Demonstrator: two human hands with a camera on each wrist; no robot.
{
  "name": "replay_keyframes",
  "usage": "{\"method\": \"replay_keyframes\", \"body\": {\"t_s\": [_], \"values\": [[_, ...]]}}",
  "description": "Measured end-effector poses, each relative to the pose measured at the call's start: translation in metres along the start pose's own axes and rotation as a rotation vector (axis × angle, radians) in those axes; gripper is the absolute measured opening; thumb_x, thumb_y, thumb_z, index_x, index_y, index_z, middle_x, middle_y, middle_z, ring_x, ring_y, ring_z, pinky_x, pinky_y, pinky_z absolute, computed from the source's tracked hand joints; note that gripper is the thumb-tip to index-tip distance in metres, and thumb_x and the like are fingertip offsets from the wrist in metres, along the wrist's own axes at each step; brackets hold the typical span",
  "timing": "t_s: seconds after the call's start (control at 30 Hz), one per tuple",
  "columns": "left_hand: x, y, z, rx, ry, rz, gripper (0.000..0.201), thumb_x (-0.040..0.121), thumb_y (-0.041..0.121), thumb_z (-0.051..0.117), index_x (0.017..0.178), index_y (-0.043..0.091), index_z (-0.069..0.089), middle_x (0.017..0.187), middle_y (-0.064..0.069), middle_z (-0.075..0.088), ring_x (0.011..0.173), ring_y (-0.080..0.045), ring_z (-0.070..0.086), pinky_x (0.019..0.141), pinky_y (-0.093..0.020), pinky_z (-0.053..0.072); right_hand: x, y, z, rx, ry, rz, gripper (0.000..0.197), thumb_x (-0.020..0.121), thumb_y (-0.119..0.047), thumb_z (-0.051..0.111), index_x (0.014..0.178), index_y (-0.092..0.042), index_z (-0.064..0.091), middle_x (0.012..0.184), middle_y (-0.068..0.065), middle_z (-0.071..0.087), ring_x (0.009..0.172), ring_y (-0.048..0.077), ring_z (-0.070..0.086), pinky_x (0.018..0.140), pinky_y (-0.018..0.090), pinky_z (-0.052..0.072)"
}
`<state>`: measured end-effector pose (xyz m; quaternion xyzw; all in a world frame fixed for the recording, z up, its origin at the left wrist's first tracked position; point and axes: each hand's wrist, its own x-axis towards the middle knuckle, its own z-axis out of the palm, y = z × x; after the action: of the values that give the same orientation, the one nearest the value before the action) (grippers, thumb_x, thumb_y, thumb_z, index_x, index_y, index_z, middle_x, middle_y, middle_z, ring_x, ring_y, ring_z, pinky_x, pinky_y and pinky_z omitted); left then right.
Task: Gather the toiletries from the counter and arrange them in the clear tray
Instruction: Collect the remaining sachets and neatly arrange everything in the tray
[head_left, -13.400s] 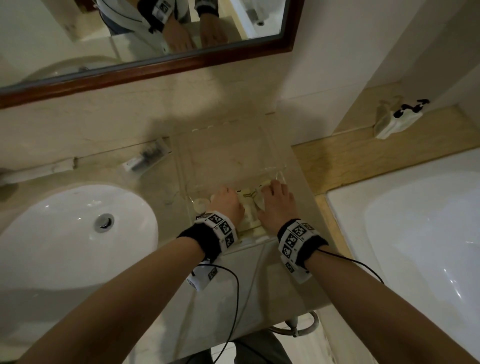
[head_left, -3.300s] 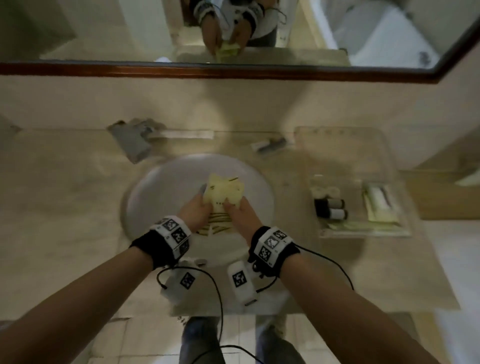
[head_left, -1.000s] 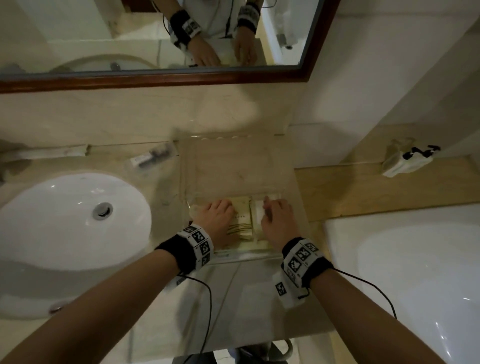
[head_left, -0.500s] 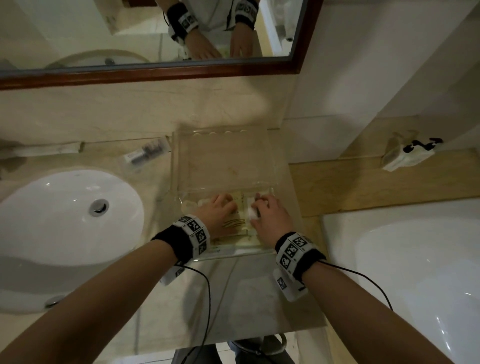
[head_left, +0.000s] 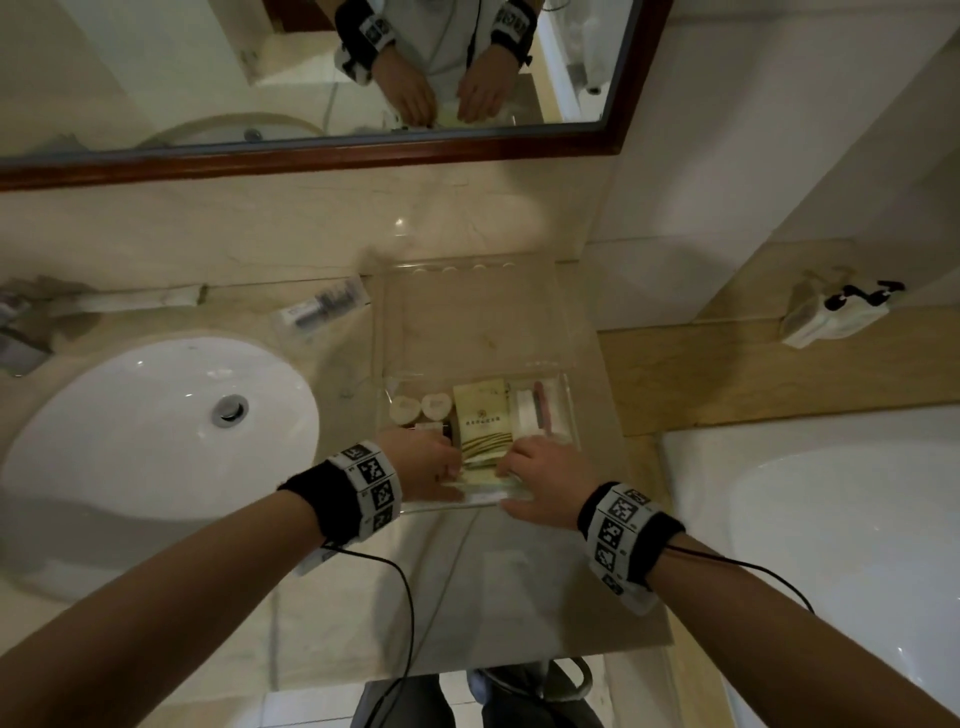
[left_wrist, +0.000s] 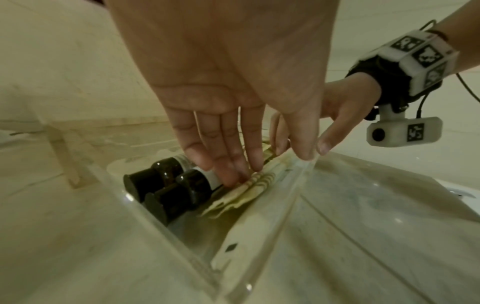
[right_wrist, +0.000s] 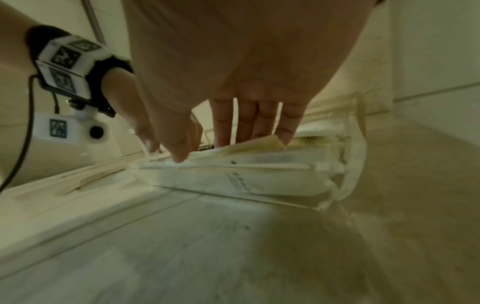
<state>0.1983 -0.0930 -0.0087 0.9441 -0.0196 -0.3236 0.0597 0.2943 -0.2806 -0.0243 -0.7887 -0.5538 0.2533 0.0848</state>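
The clear tray (head_left: 470, 332) sits on the counter right of the sink. Its near compartment holds two dark bottles (left_wrist: 166, 185) with white caps (head_left: 420, 409), a stack of yellow packets (head_left: 480, 418) and a white wrapped item (head_left: 535, 413). My left hand (head_left: 434, 462) lays straight fingers (left_wrist: 233, 174) on the near end of the yellow packets (left_wrist: 246, 186), beside the bottles. My right hand (head_left: 537, 465) reaches into the tray with straight fingers (right_wrist: 246, 131) behind the packets (right_wrist: 255, 144), its thumb at the tray's front wall. Neither hand lifts anything.
A clear-wrapped dark item (head_left: 322, 309) and a long white packet (head_left: 130, 301) lie on the counter behind the white sink (head_left: 130, 441). A bathtub (head_left: 831, 519) is at the right, with a white pouch (head_left: 831, 314) on its ledge. The mirror (head_left: 311, 78) hangs above.
Both hands carried the yellow packets from over the sink into the tray. In the last half second they slid back toward the tray's near edge, uncovering the packets.
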Motion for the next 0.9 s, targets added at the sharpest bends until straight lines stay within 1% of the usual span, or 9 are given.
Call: {"method": "replay_keyframes", "body": {"t_s": [0.2,0.4,0.57,0.6,0.67,0.73,0.8,0.87,0.9], "values": [[-0.004,0.002,0.007,0.049,0.043,0.015,0.033,0.085,0.041,0.053,0.112,0.021,0.059,0.115,-0.001,0.061,0.100,-0.026,0.062,0.079,-0.033,0.051,0.004,-0.001,0.000,0.037,-0.012,0.033,0.028,0.087,-0.034,0.056,0.110,-0.018,0.062,0.115,0.002,0.058,0.106,0.020,0.053,0.091,0.032,0.044],[-0.008,0.003,0.005,-0.010,0.043,-0.004,0.027,0.086,0.036,0.053,0.103,0.017,0.060,0.110,-0.004,0.062,0.099,-0.028,0.062,0.081,-0.035,0.053,0.007,-0.004,-0.001,0.089,0.030,0.056,0.023,0.085,-0.029,0.060,0.102,-0.016,0.067,0.106,0.003,0.061,0.099,0.021,0.056,0.087,0.034,0.048],[-0.013,-0.003,0.008,-0.065,0.114,-0.013,0.039,0.088,0.044,0.044,0.106,0.015,0.063,0.112,-0.005,0.064,0.099,-0.029,0.063,0.082,-0.035,0.052,0.006,-0.006,-0.004,0.129,0.168,-0.008,0.020,0.082,-0.028,0.063,0.089,-0.011,0.068,0.090,0.006,0.063,0.079,0.023,0.061,0.075,0.041,0.054],[-0.015,-0.005,0.007,-0.118,0.133,-0.030,0.044,0.088,0.047,0.040,0.104,0.014,0.064,0.110,-0.006,0.064,0.097,-0.029,0.063,0.081,-0.035,0.053,0.009,-0.005,-0.004,0.153,0.210,-0.001,0.018,0.081,-0.027,0.063,0.086,-0.010,0.067,0.086,0.005,0.064,0.075,0.022,0.062,0.081,0.043,0.053],[-0.020,-0.010,0.003,-0.221,0.174,-0.076,0.043,0.091,0.045,0.039,0.098,0.010,0.063,0.104,-0.007,0.065,0.091,-0.028,0.063,0.076,-0.033,0.050,0.020,-0.006,-0.009,0.142,0.251,0.039,0.014,0.084,-0.027,0.060,0.084,-0.014,0.066,0.085,-0.001,0.063,0.075,0.016,0.062,0.110,0.052,0.031],[-0.026,-0.019,-0.003,-0.267,0.234,-0.150,0.031,0.094,0.036,0.043,0.099,0.011,0.060,0.104,-0.008,0.064,0.090,-0.027,0.061,0.073,-0.030,0.044,0.036,-0.014,-0.019,0.122,0.218,0.100,0.014,0.089,-0.030,0.054,0.088,-0.020,0.063,0.089,-0.008,0.059,0.080,0.012,0.058,0.114,0.059,0.009],[-0.035,-0.032,-0.011,-0.286,0.293,-0.228,0.029,0.096,0.035,0.042,0.103,0.012,0.059,0.105,-0.006,0.065,0.093,-0.027,0.061,0.073,-0.028,0.042,0.054,-0.028,-0.033,0.166,0.186,0.162,0.016,0.092,-0.033,0.048,0.094,-0.024,0.061,0.092,-0.011,0.056,0.085,0.011,0.053,0.111,0.050,0.021],[-0.045,-0.050,-0.013,-0.361,0.339,-0.320,0.030,0.096,0.036,0.040,0.107,0.014,0.058,0.107,-0.004,0.065,0.095,-0.026,0.061,0.076,-0.029,0.045,0.075,-0.043,-0.046,0.272,0.165,0.195,0.017,0.093,-0.031,0.048,0.101,-0.023,0.060,0.098,-0.007,0.060,0.091,0.014,0.056,0.088,0.022,0.039],[-0.050,-0.061,-0.013,-0.418,0.356,-0.367,0.029,0.096,0.037,0.040,0.107,0.016,0.057,0.108,-0.004,0.065,0.096,-0.025,0.061,0.079,-0.031,0.046,0.087,-0.052,-0.050,0.312,0.175,0.189,0.017,0.092,-0.029,0.050,0.103,-0.020,0.061,0.102,-0.004,0.062,0.091,0.016,0.057,0.077,0.020,0.043]]}}
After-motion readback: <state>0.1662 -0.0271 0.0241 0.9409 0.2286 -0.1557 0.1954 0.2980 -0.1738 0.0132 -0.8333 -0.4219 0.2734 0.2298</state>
